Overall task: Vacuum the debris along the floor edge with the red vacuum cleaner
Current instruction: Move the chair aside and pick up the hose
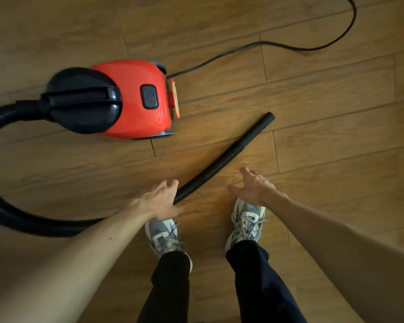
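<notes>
Hose pickup looks like the step in hand: both hands are stretched down toward the floor [336,108], and neither has hold of anything yet. The left hand [159,199] is spread, thumb apart from the fingers, right over the ribbed black hose [219,162] where it passes in front of the shoes [163,236]. Whether the palm already touches the hose I cannot tell. The right hand [254,187] is likewise wide open and empty, just beside the hose but apart from it.

The red vacuum cleaner [131,99] sits on the wooden floor ahead of the person and to their left. Its hose leaves the black front, loops wide round the left and runs under the left arm. The smooth nozzle end [267,118] lies flat on the boards, just beyond the machine's rear. The power cord [266,44] trails from the machine's rear away to the far right.

No floor edge, wall or debris is in view, so the cleaning itself seems not begun. The next move probably calls for closing the fingers round the hose near its stiff end and lifting it. The nozzle must then be carried to the floor edge without snagging the loop or the cord.
</notes>
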`<state>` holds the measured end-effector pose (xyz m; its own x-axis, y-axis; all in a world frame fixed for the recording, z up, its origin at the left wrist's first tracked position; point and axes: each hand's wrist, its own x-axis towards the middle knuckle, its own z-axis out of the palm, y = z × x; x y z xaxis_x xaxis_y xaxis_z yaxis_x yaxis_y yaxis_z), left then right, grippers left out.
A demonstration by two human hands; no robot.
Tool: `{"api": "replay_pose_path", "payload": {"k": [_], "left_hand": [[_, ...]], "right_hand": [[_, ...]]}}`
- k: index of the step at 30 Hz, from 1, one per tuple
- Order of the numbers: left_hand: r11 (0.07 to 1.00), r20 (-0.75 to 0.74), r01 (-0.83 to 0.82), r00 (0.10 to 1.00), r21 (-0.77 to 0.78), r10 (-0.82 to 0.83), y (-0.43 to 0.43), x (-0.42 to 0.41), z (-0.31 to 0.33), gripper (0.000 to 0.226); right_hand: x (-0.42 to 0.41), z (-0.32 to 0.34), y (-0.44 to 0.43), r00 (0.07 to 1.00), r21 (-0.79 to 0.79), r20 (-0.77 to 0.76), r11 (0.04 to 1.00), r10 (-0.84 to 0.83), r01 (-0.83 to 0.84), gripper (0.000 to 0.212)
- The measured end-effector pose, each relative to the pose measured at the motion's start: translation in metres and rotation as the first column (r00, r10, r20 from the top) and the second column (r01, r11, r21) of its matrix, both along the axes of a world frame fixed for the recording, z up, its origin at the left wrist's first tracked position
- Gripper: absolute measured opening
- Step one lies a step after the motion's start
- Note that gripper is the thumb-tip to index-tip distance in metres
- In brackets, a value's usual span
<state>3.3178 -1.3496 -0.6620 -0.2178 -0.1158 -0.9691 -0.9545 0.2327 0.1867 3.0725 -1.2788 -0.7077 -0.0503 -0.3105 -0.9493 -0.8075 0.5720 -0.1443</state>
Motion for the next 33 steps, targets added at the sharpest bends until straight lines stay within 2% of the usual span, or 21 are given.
{"api": "replay_pose_path", "payload": {"k": [5,9,12,15,20,24,27,30,33], "left_hand": [[0.998,-0.039,-0.06,0.997,0.009,0.06,0.016,0.006,-0.038,0.067],[0.999,-0.057,-0.029,0.998,-0.021,0.028,0.026,0.016,-0.071,0.071],[0.998,-0.093,-0.013,0.996,-0.055,0.008,0.035,0.025,-0.095,0.06],[0.992,-0.16,-0.031,0.987,-0.124,0.01,0.045,0.031,-0.115,0.049],[0.972,-0.18,-0.056,0.984,-0.228,0.014,0.053,0.038,-0.13,0.055],[0.982,-0.194,-0.104,0.978,-0.156,0.073,0.053,0.043,-0.114,0.062],[0.977,-0.195,-0.122,0.977,-0.175,0.087,0.048,0.043,-0.082,0.072],[0.976,-0.209,-0.147,0.972,-0.161,0.112,0.04,0.038,-0.041,0.071],[0.976,-0.232,-0.191,0.959,-0.104,0.163,0.027,0.037,-0.001,0.07]], "right_hand": [[0.013,-0.038,-0.003,0.99,0.017,-0.012,0.989,-0.143,0.144,0.084],[0.027,-0.07,-0.012,0.941,0.009,-0.088,0.945,-0.326,0.328,0.088],[0.037,-0.092,-0.017,0.839,-0.058,-0.139,0.85,-0.527,0.524,0.07],[0.044,-0.109,-0.022,0.734,-0.146,-0.163,0.752,-0.66,0.643,0.07],[0.048,-0.12,-0.033,0.57,-0.24,-0.152,0.589,-0.808,0.771,0.059],[0.054,-0.101,-0.033,0.508,-0.27,-0.092,0.513,-0.856,0.815,0.051],[0.055,-0.07,-0.039,0.489,-0.326,-0.049,0.476,-0.871,0.817,0.047],[0.054,-0.026,-0.05,0.509,-0.401,-0.009,0.47,-0.86,0.786,0.044],[0.053,0.023,-0.064,0.569,-0.458,0.055,0.485,-0.821,0.745,0.039]]}}
